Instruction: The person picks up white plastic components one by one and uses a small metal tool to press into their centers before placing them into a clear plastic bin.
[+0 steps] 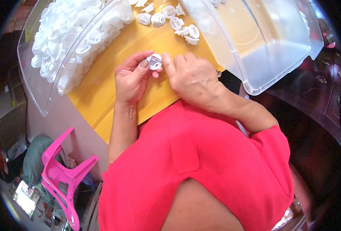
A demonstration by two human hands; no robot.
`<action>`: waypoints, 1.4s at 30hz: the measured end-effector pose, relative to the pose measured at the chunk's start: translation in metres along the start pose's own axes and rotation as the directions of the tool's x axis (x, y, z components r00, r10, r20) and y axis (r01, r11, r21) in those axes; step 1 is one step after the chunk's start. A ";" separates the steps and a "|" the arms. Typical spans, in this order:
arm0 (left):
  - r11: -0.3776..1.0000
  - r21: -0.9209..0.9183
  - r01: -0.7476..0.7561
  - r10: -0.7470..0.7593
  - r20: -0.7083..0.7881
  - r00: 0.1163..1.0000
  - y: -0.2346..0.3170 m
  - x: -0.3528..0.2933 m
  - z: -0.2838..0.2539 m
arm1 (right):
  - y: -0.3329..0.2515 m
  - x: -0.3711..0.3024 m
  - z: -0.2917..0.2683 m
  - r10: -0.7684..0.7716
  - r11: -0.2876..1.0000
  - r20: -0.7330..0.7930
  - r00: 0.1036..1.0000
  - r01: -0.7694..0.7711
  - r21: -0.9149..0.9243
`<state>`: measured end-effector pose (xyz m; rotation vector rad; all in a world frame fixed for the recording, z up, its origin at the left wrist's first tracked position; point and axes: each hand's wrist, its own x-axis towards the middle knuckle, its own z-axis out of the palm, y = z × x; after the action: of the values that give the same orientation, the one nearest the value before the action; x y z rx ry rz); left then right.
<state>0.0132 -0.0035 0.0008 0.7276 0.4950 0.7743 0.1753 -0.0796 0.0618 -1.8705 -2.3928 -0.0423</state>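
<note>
Between two bins [43,94] [282,61], the left hand [131,79] is pinching a disc [154,62]. The right hand [193,77] is curling most fingers beside its edge.

We appear to be in a small workshop, though we cannot tell whether it belongs to a home: on the yellow table [95,94] we see a clear bin [43,111] heaped with matching white plastic parts [68,38], a second bin [255,87] opposite, and a pink plastic stool [58,174] nearby.
</note>
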 end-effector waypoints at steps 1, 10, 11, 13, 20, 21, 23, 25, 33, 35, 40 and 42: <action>1.000 -0.005 0.002 -0.002 -0.003 1.000 0.000 0.000 0.000 | 0.000 0.001 -0.001 -0.025 0.999 0.010 1.000 0.025 -0.025; 0.986 0.168 -0.015 0.015 0.001 1.000 -0.002 -0.006 -0.002 | 0.018 0.016 -0.025 -0.295 0.951 0.104 0.950 0.282 0.128; 0.985 0.169 -0.014 0.014 0.001 1.000 -0.001 -0.006 -0.001 | 0.021 0.016 -0.025 -0.295 0.951 0.104 0.950 0.281 0.129; 0.970 0.245 -0.004 0.005 -0.005 1.000 0.000 -0.006 0.002 | 0.025 0.017 -0.025 -0.384 0.921 0.166 0.908 0.366 0.133; 0.999 0.025 -0.022 0.021 0.027 0.999 0.000 -0.001 -0.002 | 0.015 0.009 -0.013 -0.103 0.960 0.148 0.984 0.060 0.274; 1.000 0.008 -0.020 0.020 0.020 1.000 0.000 0.000 0.000 | 0.014 0.005 -0.012 -0.048 0.954 0.127 0.991 0.007 0.300; 1.000 -0.009 -0.018 0.018 0.013 1.000 0.000 0.001 -0.001 | 0.011 0.002 -0.010 0.009 0.944 0.108 0.994 -0.044 0.327; 0.997 -0.050 -0.050 0.051 0.018 0.999 -0.001 0.001 0.000 | 0.009 0.001 -0.009 0.088 0.914 0.093 0.992 -0.118 0.389; 0.997 0.033 -0.073 0.074 -0.024 0.997 0.000 0.002 0.002 | 0.000 0.000 0.014 0.194 0.788 0.106 0.975 -0.219 0.575; 0.995 0.049 -0.086 0.088 -0.038 0.995 0.000 0.001 0.002 | -0.001 0.001 0.016 0.208 0.766 0.101 0.973 -0.226 0.602; 0.992 0.074 -0.099 0.106 -0.093 0.990 -0.003 0.000 0.001 | -0.004 0.003 0.021 0.234 0.728 0.051 0.971 -0.210 0.653; 0.991 0.085 -0.103 0.111 -0.099 0.989 -0.004 0.001 0.001 | -0.005 0.003 0.023 0.231 0.727 0.054 0.971 -0.209 0.654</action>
<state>0.0162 -0.0056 -0.0012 0.7957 0.5866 0.9005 0.1686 -0.0762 0.0397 -1.7351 -1.7777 0.6944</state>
